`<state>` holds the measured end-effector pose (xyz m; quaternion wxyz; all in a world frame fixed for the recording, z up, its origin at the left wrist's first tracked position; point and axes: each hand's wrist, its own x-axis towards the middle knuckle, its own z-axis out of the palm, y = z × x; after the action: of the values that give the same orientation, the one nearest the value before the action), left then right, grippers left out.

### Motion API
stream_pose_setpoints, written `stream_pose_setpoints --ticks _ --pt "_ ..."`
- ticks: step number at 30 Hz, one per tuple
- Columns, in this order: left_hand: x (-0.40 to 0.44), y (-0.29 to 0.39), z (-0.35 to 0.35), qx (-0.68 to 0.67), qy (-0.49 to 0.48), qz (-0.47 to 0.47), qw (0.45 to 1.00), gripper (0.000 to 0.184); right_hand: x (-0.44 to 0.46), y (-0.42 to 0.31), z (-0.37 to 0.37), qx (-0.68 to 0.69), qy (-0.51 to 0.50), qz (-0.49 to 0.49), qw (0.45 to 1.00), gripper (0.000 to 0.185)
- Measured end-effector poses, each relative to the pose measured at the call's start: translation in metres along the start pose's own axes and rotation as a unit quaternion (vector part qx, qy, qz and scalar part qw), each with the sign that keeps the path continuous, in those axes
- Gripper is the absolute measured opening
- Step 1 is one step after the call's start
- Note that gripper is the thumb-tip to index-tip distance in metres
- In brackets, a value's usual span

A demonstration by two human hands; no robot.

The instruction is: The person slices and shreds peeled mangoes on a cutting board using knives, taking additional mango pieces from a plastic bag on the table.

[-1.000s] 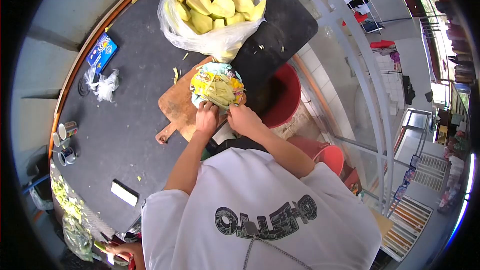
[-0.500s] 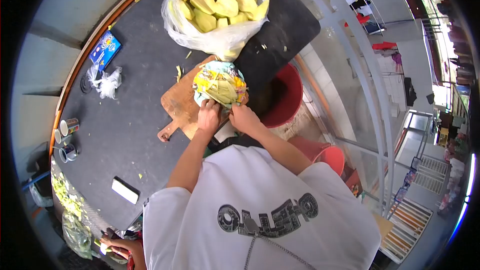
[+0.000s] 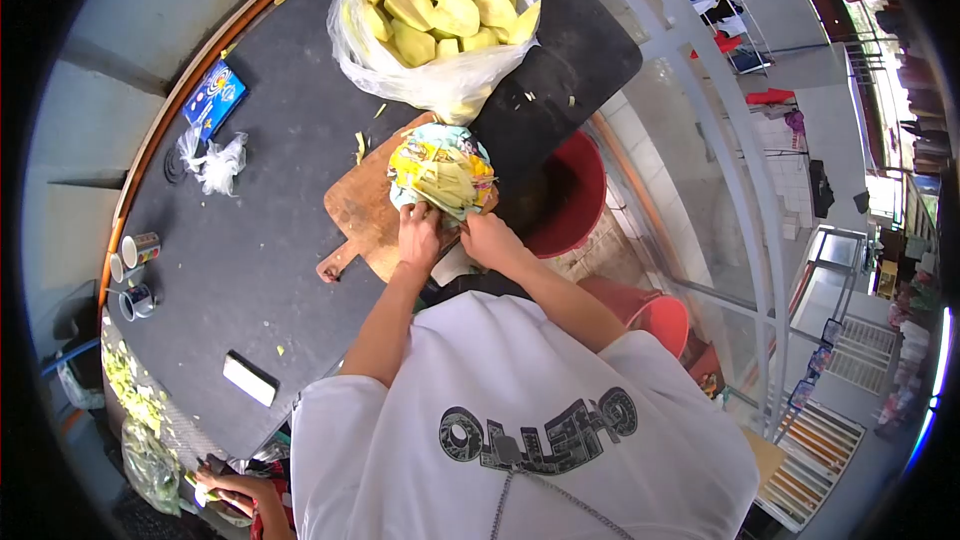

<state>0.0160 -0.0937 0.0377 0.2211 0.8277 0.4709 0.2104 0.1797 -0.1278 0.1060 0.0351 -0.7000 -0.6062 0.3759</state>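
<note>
A colourful printed plastic bag (image 3: 470, 152) sits on a wooden cutting board (image 3: 362, 202), with pale yellow-green strips (image 3: 445, 183) showing across its top. At its near side, my left hand (image 3: 418, 232) has curled fingers pressed together on the edge of the bag. My right hand (image 3: 490, 240) is closed at the near right edge of the same bag, close beside the left one. My fingertips are partly hidden against the bag. Beyond the board stands a clear plastic bag (image 3: 372, 72) full of peeled, pale green-yellow pieces (image 3: 455, 12).
On the black table (image 3: 270, 270) are a phone (image 3: 250, 378), mugs (image 3: 138, 302), a blue box (image 3: 213, 98) and crumpled plastic (image 3: 220, 165). A red tub (image 3: 580, 205) stands below the right edge. Another person's hand (image 3: 225, 485) is at lower left, near scattered peelings (image 3: 130, 385).
Almost nothing differs. The view has shifted slightly, and both my hands stay at the near edge of the printed bag.
</note>
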Motion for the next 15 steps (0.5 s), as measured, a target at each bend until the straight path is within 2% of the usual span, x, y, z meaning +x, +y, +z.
stream_pose_setpoints --ticks 3,14,15 --pt "0.006 -0.004 -0.002 0.005 0.03 0.033 0.999 0.016 0.004 -0.005 0.0 -0.022 -0.005 0.009 1.0 0.025" --pt "0.003 -0.009 -0.002 -0.019 0.044 0.03 0.998 0.018 -0.002 -0.009 -0.007 -0.005 -0.012 0.015 1.0 0.028" --pt "0.004 -0.011 -0.001 -0.02 0.022 0.027 0.999 0.025 -0.001 -0.009 -0.012 0.0 -0.015 0.007 1.0 0.028"
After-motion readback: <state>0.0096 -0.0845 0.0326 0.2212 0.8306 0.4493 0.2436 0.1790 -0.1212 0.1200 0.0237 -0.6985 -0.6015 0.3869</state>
